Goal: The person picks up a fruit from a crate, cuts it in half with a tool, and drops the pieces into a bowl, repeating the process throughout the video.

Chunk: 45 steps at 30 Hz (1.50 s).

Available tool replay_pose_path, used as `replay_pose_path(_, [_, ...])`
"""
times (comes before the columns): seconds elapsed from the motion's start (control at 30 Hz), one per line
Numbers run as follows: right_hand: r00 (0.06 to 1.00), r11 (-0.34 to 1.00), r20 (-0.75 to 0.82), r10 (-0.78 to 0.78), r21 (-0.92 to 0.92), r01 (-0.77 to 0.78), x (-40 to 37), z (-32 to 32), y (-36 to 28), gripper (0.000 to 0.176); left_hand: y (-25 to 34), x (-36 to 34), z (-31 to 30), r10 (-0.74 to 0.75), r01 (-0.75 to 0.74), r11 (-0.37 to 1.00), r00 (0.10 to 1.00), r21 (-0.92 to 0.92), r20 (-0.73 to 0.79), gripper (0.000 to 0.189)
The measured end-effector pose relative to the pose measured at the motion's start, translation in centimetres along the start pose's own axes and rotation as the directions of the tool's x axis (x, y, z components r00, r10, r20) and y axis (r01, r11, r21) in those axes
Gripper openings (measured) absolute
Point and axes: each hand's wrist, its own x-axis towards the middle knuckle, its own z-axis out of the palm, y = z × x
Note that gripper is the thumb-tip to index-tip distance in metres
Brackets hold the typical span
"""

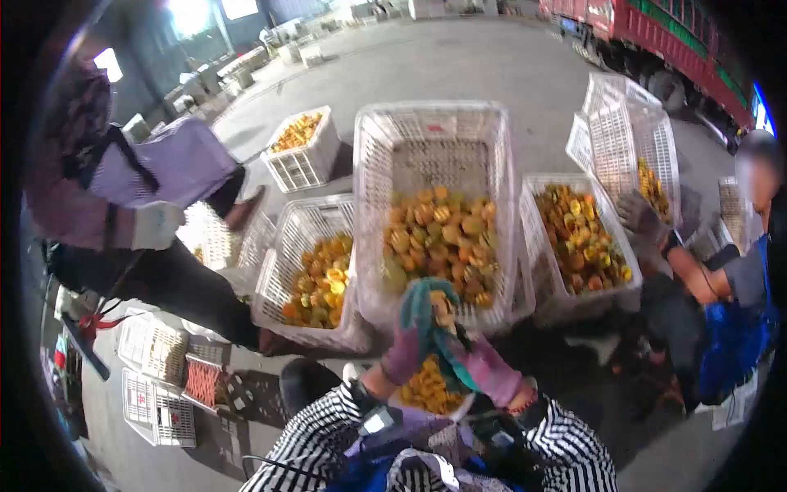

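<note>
My left hand (416,324), in a teal and pink glove, is closed round a small tan piece (443,312), possibly fruit. Against it, my right hand (484,365), gloved in the same colours, has its fingers bent round something dark and too small to name. Both hands are just over the near edge of a large white crate (366,205) holding many round, orange-brown fruits (443,238). Below them, a container between my legs holds yellow-orange pieces (430,387).
White crates with fruit stand left (264,307) and right (566,305) of the large crate, another (297,170) behind. At left stands a person with a white glove (157,225) and a red-handled tool (97,321); a person's gloved hand (639,215) is at right. A red truck (656,37) is beyond.
</note>
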Motion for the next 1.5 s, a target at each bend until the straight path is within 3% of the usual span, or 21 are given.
replay_pose_path(0.03, [1.0,1.0,0.021,-0.02,-0.006,0.02,-0.1,0.1,-0.1,0.03,2.6,0.7,-0.1,-0.248,0.252,0.847,0.966,-0.467,0.071,0.035])
replay_pose_path(0.1, [0.998,0.998,-0.004,-0.055,-0.035,0.055,-0.8,0.3,-0.9,0.034,1.0,-0.3,0.9,-0.314,0.274,0.807,0.949,-0.523,0.012,0.034])
replay_pose_path(0.17, [0.979,0.94,-0.007,-0.202,-0.284,0.191,-1.2,0.4,-1.4,0.034,2.5,0.1,1.1,-0.2,0.146,0.908,0.975,-0.392,-0.1,0.036])
replay_pose_path(0.23, [0.94,0.677,0.062,-0.336,-0.678,0.287,-1.3,0.6,-2.2,0.031,4.0,0.3,0.9,-0.058,0.013,0.972,0.98,-0.233,-0.188,0.039])
replay_pose_path(0.4, [0.803,0.501,0.14,-0.58,-0.715,0.487,-1.8,0.9,-0.9,0.026,5.7,-0.6,0.3,-0.225,0.171,0.929,0.965,-0.328,-0.134,0.042])
replay_pose_path(0.47, [0.984,0.841,0.062,-0.168,-0.512,0.176,-2.8,1.1,-2.5,0.036,5.4,-0.5,0.0,-0.249,0.19,0.917,0.96,-0.351,-0.129,0.043])
replay_pose_path(0.5, [0.982,0.839,0.068,-0.176,-0.511,0.186,-3.0,1.1,-2.4,0.036,5.1,-0.5,-0.2,-0.133,0.099,0.967,0.982,-0.237,-0.133,0.04])
replay_pose_path(0.53, [0.995,0.972,0.102,-0.016,-0.233,0.039,-3.4,1.1,-2.1,0.033,5.0,-0.6,-0.2,-0.017,0.002,0.993,0.992,-0.121,-0.125,0.037])
replay_pose_path(0.57, [0.975,0.989,0.182,0.127,0.055,-0.139,-3.4,1.1,-2.2,0.031,5.2,-0.7,-0.3,-0.006,-0.01,0.993,0.992,-0.119,-0.129,0.037])
replay_pose_path(0.63, [0.968,0.984,0.192,0.16,-0.115,-0.14,-3.4,0.8,-2.6,0.036,5.7,-1.1,-0.3,-0.147,0.118,0.962,0.984,-0.248,-0.103,0.044])
replay_pose_path(0.73, [0.94,0.963,0.246,0.236,0.067,-0.26,-3.5,0.8,-2.5,0.039,4.2,-1.7,-0.1,-0.119,0.086,0.959,0.987,-0.269,-0.109,0.043])
replay_pose_path(0.83, [0.938,0.96,0.225,0.263,0.034,-0.277,-4.6,1.6,-4.5,0.038,5.8,-1.1,-0.7,-0.108,0.084,0.967,0.99,-0.241,-0.088,0.033])
replay_pose_path(0.93, [0.968,0.984,0.194,0.159,0.043,-0.17,-4.5,2.4,-4.6,0.035,5.3,-0.6,-0.7,0.224,-0.205,0.943,0.974,0.263,-0.044,0.022])
replay_pose_path(1.0, [0.988,0.984,0.104,0.111,0.125,-0.124,-4.4,2.0,-3.3,0.031,6.7,0.2,-1.1,-0.19,0.24,0.862,0.97,-0.447,0.154,0.031])
replay_pose_path(1.03, [0.974,0.819,0.121,-0.191,-0.527,0.226,-2.6,-2.7,3.1,0.027,8.2,0.8,-1.4,-0.346,0.435,0.532,0.895,-0.726,0.282,0.038])
replay_pose_path(1.1, [0.988,0.998,0.152,-0.006,0.061,-0.003,-5.0,0.7,-4.5,0.027,7.9,0.4,-1.7,-0.194,0.309,0.785,0.946,-0.536,0.261,0.049])
replay_pose_path(1.13, [0.996,0.991,0.028,0.08,0.107,-0.083,-4.6,1.4,-4.7,0.027,8.3,0.0,-1.9,-0.221,0.325,0.793,0.941,-0.515,0.255,0.046])
replay_pose_path(1.3, [0.984,0.987,0.088,0.157,0.011,-0.159,-4.8,1.3,-3.9,0.03,7.8,-0.6,-2.0,-0.202,0.29,0.806,0.954,-0.516,0.221,0.034])
replay_pose_path(1.37, [0.999,0.96,0.049,-0.021,-0.278,0.034,-4.8,1.6,-3.0,0.035,7.2,-0.3,-2.2,-0.139,0.176,0.904,0.983,-0.391,0.121,0.028])
replay_pose_path(1.43, [0.991,0.987,0.06,0.116,-0.119,-0.109,-4.7,0.8,-1.1,0.034,7.5,-0.3,-1.5,-0.156,0.148,0.927,0.988,-0.346,0.005,0.035])
replay_pose_path(1.5, [0.978,0.957,0.209,-0.01,-0.283,0.07,-3.5,-2.1,2.7,0.023,6.8,-0.6,-1.4,-0.068,0.065,0.99,0.998,-0.128,-0.017,0.026])
